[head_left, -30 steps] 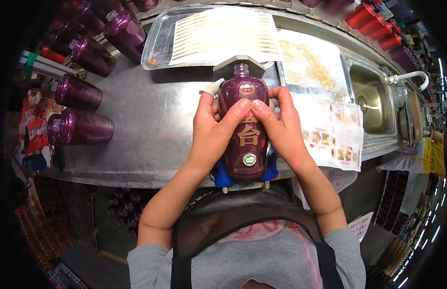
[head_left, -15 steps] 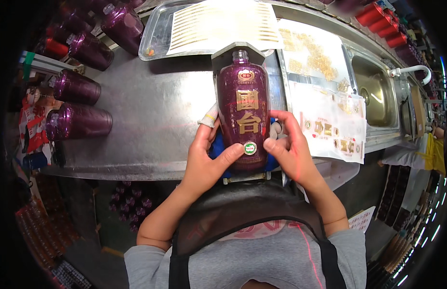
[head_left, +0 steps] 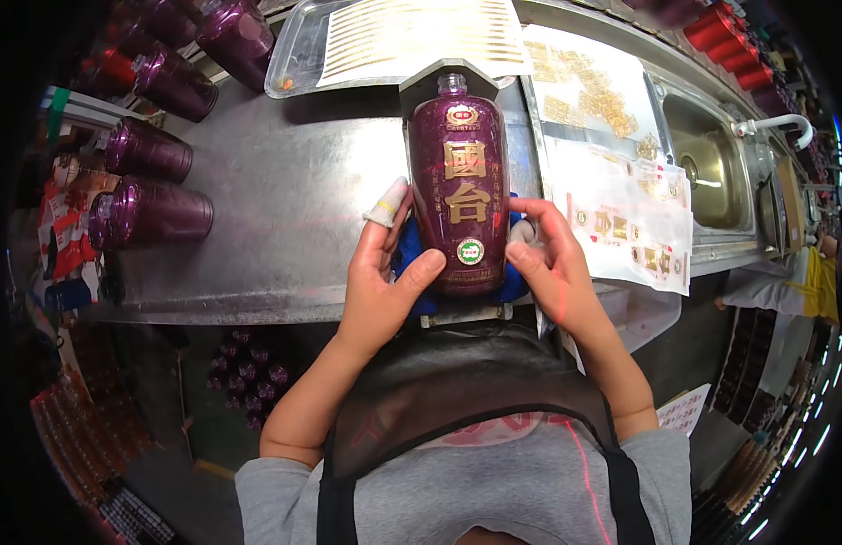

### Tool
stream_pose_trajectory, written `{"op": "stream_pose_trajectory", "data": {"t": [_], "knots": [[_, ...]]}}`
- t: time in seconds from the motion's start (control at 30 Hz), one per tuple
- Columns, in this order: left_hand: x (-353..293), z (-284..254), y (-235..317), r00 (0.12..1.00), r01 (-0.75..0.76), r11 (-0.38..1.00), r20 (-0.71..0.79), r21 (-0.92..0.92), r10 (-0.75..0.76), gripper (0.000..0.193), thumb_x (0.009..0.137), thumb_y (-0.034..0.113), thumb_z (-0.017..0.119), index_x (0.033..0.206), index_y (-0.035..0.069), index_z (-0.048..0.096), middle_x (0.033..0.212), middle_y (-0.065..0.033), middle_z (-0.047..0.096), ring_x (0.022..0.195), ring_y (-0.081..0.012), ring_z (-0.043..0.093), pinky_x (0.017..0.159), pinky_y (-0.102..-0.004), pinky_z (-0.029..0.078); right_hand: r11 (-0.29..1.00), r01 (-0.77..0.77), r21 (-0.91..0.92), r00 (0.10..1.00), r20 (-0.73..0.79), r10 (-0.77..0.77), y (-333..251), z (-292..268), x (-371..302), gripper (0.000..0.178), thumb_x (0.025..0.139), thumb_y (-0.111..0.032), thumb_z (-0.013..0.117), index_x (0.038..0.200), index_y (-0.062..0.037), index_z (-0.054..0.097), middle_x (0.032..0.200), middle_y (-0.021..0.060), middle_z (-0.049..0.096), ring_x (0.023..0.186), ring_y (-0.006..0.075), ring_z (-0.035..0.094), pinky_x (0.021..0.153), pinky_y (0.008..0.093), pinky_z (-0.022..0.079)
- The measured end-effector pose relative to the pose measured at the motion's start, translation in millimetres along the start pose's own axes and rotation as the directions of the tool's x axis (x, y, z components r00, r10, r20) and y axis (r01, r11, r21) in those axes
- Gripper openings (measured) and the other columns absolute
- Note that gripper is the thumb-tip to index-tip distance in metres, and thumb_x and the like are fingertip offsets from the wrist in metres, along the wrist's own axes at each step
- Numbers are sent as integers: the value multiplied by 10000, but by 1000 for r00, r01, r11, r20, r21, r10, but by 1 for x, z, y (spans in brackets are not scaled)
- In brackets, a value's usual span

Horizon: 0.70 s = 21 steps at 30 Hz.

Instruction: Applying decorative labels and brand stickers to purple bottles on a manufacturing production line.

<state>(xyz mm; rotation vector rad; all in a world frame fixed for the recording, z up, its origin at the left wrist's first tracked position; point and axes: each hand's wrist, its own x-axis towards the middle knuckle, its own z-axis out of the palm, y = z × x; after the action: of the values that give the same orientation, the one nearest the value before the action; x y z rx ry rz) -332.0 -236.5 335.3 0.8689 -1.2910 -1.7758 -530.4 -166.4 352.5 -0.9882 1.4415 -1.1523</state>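
A purple glittery bottle (head_left: 459,218) with gold characters and a round green-and-white sticker (head_left: 470,252) near its base lies face up, neck pointing away from me. It rests in a holder with a dark angled bracket (head_left: 483,73) at the neck end and blue padding (head_left: 409,247) along the sides. My left hand (head_left: 385,272) is closed about the bottle's lower left side, its thumb at the edge; a whitish cover sits on one finger. On the opposite side my right hand (head_left: 550,259) grips the lower edge, its thumb against the glass. Some fingertips are hidden beside the holder.
Several purple bottles (head_left: 158,213) lie along the metal table's left side. A clear tray (head_left: 289,54) with a gold-striped sheet (head_left: 421,41) is at the back. To the right are sheets of gold decals (head_left: 584,91), printed transfer sheets (head_left: 621,227) and a sink (head_left: 703,163).
My left thumb has slid off the round sticker to the bottle's left edge. My right thumb has shifted slightly outward. The whole scene sits a little higher in view.
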Motion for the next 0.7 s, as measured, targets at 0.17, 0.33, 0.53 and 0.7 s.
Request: {"op": "stream_pose_trajectory", "data": {"t": [0.17, 0.33, 0.53, 0.7], "knots": [[-12, 1, -7, 999, 30, 1000, 41, -4, -30, 802, 847, 123, 700, 1466, -49, 221, 1469, -203, 346, 1362, -245, 343, 1123, -370, 258, 993, -13, -114, 1000, -25, 10, -1, 4, -8, 585, 830, -233, 737, 1290, -22, 444, 816, -43, 479, 556, -14, 343, 478, 171, 277], [-10, 3, -7, 998, 0, 1000, 57, -7, 1, 798, 840, 109, 705, 1465, -45, 232, 1464, -201, 352, 1361, -239, 344, 1121, -365, 259, 984, -27, -174, 999, -33, 22, -6, 7, -7, 630, 780, -222, 783, 1275, -24, 448, 835, -43, 485, 536, -12, 318, 465, 171, 260], [-11, -4, -9, 997, -19, 1000, 74, -21, 20, 709, 876, 80, 649, 1456, -46, 260, 1460, -177, 374, 1369, -238, 345, 1129, -351, 249, 994, -21, -104, 1000, 4, 21, -2, 4, -7, 597, 809, -188, 749, 1290, -22, 438, 863, -44, 495, 536, -19, 322, 462, 165, 260], [-12, -15, -14, 994, 96, 976, 73, -196, -83, 583, 936, 4, 504, 1460, -45, 254, 1475, -156, 360, 1396, -226, 308, 1134, -349, 248, 999, 39, -27, 999, 26, -38, 5, 0, -6, 530, 880, -139, 655, 1333, -14, 410, 978, -15, 498, 560, -25, 356, 502, 153, 294]]}}
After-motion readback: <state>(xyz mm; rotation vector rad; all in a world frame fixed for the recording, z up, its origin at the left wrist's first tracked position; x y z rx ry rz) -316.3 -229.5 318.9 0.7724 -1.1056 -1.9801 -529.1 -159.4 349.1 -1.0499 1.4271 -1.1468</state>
